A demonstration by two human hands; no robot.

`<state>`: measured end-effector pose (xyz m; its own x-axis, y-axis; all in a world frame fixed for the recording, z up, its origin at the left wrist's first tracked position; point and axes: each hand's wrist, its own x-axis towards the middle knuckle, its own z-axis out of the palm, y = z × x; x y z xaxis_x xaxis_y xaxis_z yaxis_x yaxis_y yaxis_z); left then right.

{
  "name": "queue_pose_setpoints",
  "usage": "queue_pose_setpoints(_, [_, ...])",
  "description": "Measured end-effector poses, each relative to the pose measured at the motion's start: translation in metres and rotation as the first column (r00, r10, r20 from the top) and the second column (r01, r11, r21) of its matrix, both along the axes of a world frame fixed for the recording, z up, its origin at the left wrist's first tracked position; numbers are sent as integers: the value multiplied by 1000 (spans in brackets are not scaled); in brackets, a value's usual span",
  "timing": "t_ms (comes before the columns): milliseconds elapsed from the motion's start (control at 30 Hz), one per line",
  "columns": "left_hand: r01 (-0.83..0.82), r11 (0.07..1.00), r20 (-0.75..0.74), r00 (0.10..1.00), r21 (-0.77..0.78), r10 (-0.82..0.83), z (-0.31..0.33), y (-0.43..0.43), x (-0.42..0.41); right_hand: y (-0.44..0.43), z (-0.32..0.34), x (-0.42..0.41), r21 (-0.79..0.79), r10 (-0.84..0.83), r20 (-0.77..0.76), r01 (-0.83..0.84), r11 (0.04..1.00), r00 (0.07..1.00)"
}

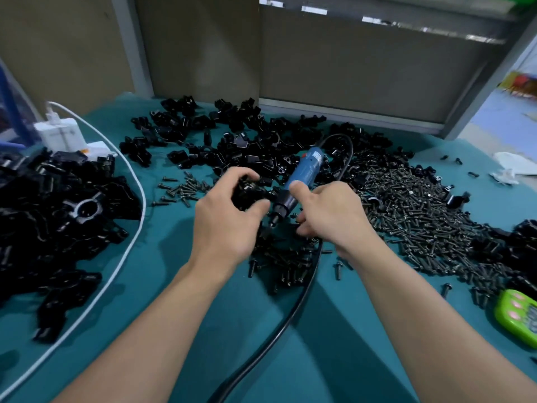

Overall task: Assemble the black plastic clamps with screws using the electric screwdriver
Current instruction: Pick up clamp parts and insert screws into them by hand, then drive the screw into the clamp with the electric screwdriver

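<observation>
Black cord (292, 312) nearest, 6 o'clock. Right hand (331, 216) fingers wrapped round electric screwdriver (305, 170), bit down. Left hand (223, 225) fingers grip black clamp (248, 191), dead centre. Clamp likely light, rigid, slick; hold flat sides. Screws (406, 205) heaped on counter, 3 o'clock.

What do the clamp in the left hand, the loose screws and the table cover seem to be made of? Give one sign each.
Clamp: probably moulded plastic, black, with glossy highlights. Screws: likely dark-coated metal; heads and shanks glint. Table cover: teal, matte, with fold ridges; rubber mat or cloth, unclear.
</observation>
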<state>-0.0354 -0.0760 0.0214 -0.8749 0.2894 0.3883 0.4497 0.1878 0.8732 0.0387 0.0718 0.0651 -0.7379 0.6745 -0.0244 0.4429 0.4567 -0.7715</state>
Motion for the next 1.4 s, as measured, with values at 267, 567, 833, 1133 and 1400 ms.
queue_pose_setpoints(267, [-218, 965, 417, 898, 144, 140, -13, -7, -27, 3, -10, -59, -69, -78, 288, 102, 992, 954])
queue_pose_setpoints(567, [-137, 985, 473, 878, 105, 72, -13, -7, -26, 13, 2, -62, -446, -112, 233, 209, 870, 966])
queue_pose_setpoints(833, [-104, 991, 460, 887, 87, 53, -15, -6, -27, 38, 2, -76, -433, -202, 155, 251, 866, 967])
queue_pose_setpoints(1133, [-80, 996, 425, 904, 50, 51, -17, -4, -28, 52, 5, -94, -486, -195, 212, 277, 829, 958])
queue_pose_setpoints(1400, [-2, 1000, 351, 936, 9, -2, -16, -3, -28, 59, 9, -64, -915, -375, -262, -106, 389, 889])
